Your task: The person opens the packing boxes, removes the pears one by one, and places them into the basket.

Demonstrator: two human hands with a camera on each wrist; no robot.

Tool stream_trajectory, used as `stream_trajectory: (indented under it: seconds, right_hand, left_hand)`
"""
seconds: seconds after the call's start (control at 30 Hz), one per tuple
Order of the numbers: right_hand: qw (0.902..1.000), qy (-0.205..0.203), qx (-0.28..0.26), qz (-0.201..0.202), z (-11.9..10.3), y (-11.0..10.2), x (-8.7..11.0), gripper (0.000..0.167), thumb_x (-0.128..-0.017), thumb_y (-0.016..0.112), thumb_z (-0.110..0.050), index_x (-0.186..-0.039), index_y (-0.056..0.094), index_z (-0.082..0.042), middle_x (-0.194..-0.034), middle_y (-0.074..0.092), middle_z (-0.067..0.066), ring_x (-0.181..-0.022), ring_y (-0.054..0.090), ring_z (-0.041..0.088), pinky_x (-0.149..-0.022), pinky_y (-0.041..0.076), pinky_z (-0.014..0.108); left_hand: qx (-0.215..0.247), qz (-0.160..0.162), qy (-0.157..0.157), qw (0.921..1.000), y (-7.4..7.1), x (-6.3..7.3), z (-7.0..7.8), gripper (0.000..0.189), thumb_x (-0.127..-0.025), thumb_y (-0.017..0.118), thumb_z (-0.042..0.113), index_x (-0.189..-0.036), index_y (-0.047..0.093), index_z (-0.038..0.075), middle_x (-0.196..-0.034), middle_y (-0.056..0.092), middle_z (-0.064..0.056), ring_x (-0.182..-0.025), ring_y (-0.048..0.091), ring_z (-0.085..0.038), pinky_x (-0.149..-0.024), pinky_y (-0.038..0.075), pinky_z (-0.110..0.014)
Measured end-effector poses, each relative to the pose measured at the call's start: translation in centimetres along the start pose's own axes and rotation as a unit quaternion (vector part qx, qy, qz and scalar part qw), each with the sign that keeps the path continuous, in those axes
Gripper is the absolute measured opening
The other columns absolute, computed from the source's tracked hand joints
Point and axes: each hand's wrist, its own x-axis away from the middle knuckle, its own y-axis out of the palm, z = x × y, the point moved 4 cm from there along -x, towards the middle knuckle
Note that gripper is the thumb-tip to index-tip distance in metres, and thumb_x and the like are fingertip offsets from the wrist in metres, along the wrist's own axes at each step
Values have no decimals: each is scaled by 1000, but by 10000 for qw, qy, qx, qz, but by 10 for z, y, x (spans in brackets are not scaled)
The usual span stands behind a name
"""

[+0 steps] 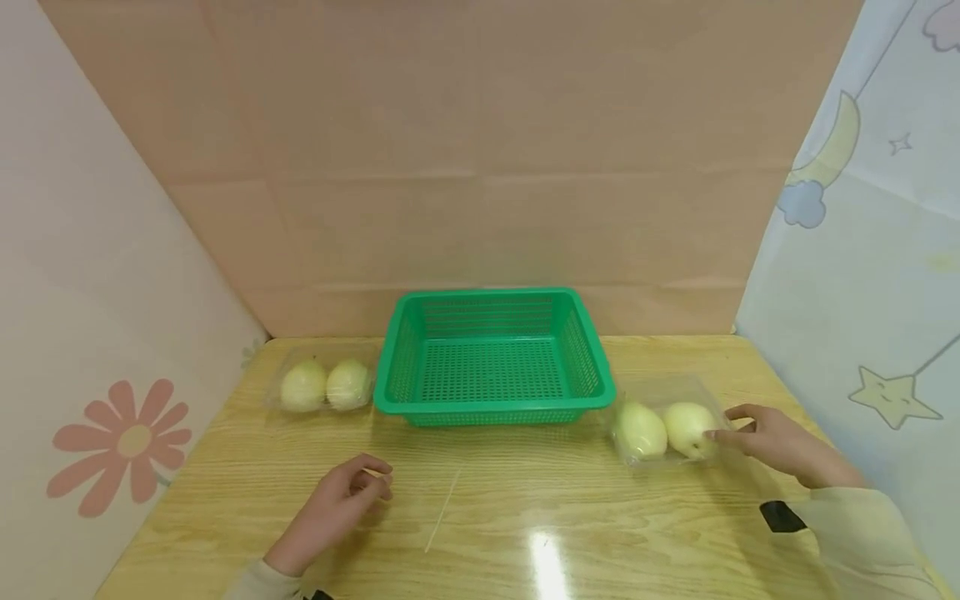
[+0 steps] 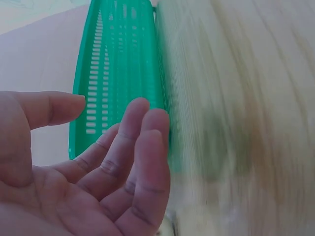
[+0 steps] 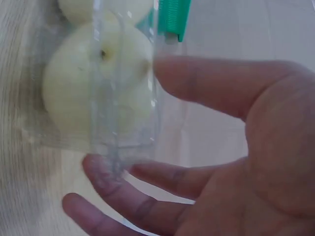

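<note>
My right hand (image 1: 780,442) is at the right end of a clear plastic box (image 1: 675,387) that holds two pale yellow-green pears (image 1: 689,429). In the right wrist view its thumb touches the box's edge near one pear (image 3: 98,88), and the extended fingertips (image 3: 101,172) are right at the box's end. Over the wooden table, left of centre, my left hand (image 1: 337,500) hovers with loosely bent fingers and nothing in them. In the left wrist view the green plastic basket (image 2: 120,64) shows behind those fingers. The basket is bare inside.
Left of the basket lies a second clear plastic box (image 1: 330,351) with two more pears (image 1: 303,386). The basket stands on the wooden table (image 1: 600,533) near a brown back wall (image 1: 480,167). Patterned light panels (image 1: 862,275) close off both sides.
</note>
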Motion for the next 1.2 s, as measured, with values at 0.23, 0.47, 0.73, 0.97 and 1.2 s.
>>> stream_trajectory:
  seconds: [0.23,0.47,0.73,0.97,1.2]
  right_hand:
    - [9993,-82,235,-276,-6,4,13,74,-96,62,-47,-129,47,18,-116,62,26,-101,62,36,-77,52,48]
    - [9984,24,153,-539,-17,15,24,68,-92,69,-45,-123,54,13,-105,62,13,-93,60,27,-74,51,43]
    - [9979,-91,129,-621,-45,44,32,50,-89,73,-46,-104,58,-1,-88,59,6,-76,54,20,-64,45,36]
    - [9970,-563,227,-487,-85,77,37,46,-86,74,-51,-84,55,-9,-69,50,2,-62,46,18,-54,37,31]
    - [9927,-1081,481,-223,-123,105,35,50,-83,71,-62,-74,54,-16,-62,48,-3,-54,42,12,-49,35,28]
  left_hand:
    - [481,-656,20,9967,20,0,4,30,-103,54,17,-122,57,-7,-93,71,-13,-75,66,-26,-55,51,-30]
    - [856,-1149,59,9897,42,2,15,33,-103,55,21,-122,57,-6,-94,72,-14,-73,67,-26,-52,48,-29]
    - [1443,-1873,143,9715,69,10,25,34,-103,56,21,-122,57,-7,-95,72,-19,-71,68,-20,-53,49,-24]
    - [1913,-2173,60,9572,89,10,28,36,-103,55,17,-130,55,-7,-104,72,-19,-74,67,-17,-60,54,-25]
    - [2201,-2230,130,9496,98,9,26,30,-104,50,11,-125,56,-9,-108,70,-23,-76,66,-15,-58,54,-23]
